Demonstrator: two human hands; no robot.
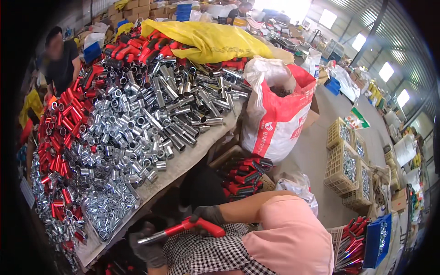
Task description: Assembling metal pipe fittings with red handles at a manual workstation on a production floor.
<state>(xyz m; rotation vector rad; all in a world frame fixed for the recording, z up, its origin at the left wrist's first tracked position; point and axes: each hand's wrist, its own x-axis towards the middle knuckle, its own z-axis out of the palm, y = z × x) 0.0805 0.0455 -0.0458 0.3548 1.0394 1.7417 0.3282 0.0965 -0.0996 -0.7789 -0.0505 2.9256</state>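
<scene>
I wear dark grey gloves on both hands. My right hand point(207, 216) is closed round the red grip of a red-handled tool point(181, 228). The tool has a bright metal tube and lies across the front of my black-and-white checked apron point(206, 254). My left hand point(149, 247) is closed about the tube's far end, and its fingers are partly in shadow. Just left of my hands, small metal pins point(110, 211) fill a shallow tray at the table's near edge. Beyond them is a heap of short chrome sleeves point(123, 133).
The table's pale edge point(183, 167) runs diagonally. Red sleeves point(66, 119), longer chrome tubes point(178, 123) and red handles point(151, 46) cover it. A red-and-white sack point(277, 119) stands beside a crate of red-and-black handles point(243, 178). Cream crates point(343, 167) stand right; another person point(62, 64) is far left.
</scene>
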